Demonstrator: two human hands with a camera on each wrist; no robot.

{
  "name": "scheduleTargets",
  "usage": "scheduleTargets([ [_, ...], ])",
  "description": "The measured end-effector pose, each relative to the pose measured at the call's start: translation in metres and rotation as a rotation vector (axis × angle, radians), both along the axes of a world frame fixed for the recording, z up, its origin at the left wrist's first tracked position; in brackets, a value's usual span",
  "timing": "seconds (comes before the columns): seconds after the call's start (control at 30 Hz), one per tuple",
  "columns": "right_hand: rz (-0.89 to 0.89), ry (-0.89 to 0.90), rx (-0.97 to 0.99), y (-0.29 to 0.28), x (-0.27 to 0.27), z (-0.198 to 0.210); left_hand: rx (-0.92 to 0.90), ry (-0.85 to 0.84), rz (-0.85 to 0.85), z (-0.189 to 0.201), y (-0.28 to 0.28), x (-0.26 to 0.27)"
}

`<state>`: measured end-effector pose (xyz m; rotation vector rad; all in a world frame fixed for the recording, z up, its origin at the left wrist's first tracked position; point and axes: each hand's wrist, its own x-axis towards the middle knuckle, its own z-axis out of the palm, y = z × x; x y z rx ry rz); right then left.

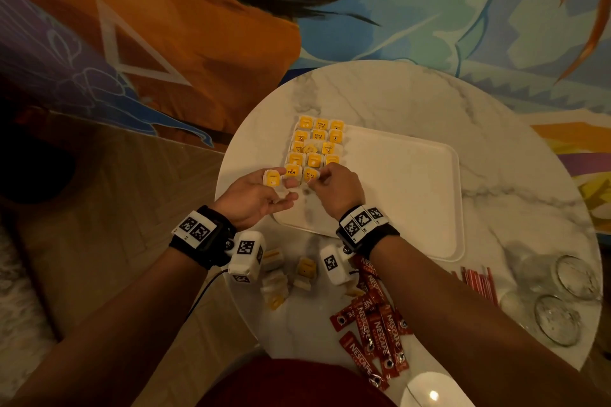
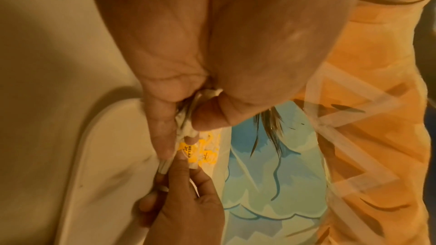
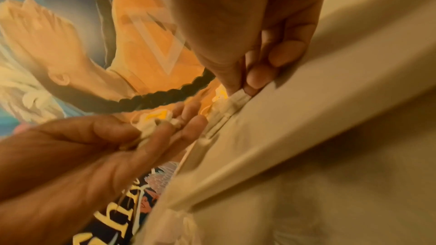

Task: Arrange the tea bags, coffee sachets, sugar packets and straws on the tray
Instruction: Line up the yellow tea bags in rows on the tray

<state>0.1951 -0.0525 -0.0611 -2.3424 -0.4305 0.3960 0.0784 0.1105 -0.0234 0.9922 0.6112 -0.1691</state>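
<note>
Tea bags [image 1: 314, 149], centre frame: light, limp, crushable; pinch at paper edge. Left hand [image 1: 261, 198] holds small stack; right hand [image 1: 334, 188] pinches one bag on tray [image 1: 413, 192].

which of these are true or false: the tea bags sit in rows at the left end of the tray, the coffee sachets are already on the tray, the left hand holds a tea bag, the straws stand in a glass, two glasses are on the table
1. The tea bags sit in rows at the left end of the tray. True.
2. The coffee sachets are on the tray. False: they lie on the table, nearer the person than the tray.
3. The left hand holds a tea bag. True.
4. The straws stand in a glass. False: they lie flat on the table beside the glasses.
5. Two glasses are on the table. True.
</note>
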Motion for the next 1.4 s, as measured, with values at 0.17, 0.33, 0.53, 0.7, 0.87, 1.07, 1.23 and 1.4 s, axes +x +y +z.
scheduleTargets([
  [0.17, 0.009, -0.017, 0.003, 0.0, 0.0, 0.007, -0.023, -0.04, -0.078, -0.001, 0.0, -0.002],
  [0.33, 0.124, 0.131, 0.291, 0.002, -0.009, 0.02, 0.054, -0.069, -0.192, 0.005, -0.001, -0.004],
  [0.53, 0.259, 0.211, 0.394, -0.002, -0.014, 0.025, 0.208, -0.016, -0.338, 0.008, -0.004, -0.001],
  [0.7, 0.333, 0.159, 0.379, -0.008, -0.016, 0.024, 0.316, -0.008, -0.422, 0.011, -0.008, 0.001],
  [0.87, 0.192, 0.193, 0.426, -0.018, -0.012, 0.02, 0.236, 0.025, -0.337, 0.009, -0.009, 0.001],
  [1.07, -0.018, 0.139, 0.343, -0.036, 0.008, 0.016, 0.215, 0.079, -0.246, 0.007, -0.006, 0.0],
  [1.23, -0.016, 0.054, 0.101, -0.047, 0.013, 0.007, 0.307, 0.091, -0.266, 0.005, -0.005, -0.001],
  [1.4, -0.063, 0.045, 0.031, -0.045, 0.013, 0.0, 0.4, 0.027, -0.221, 0.005, -0.008, -0.001],
])
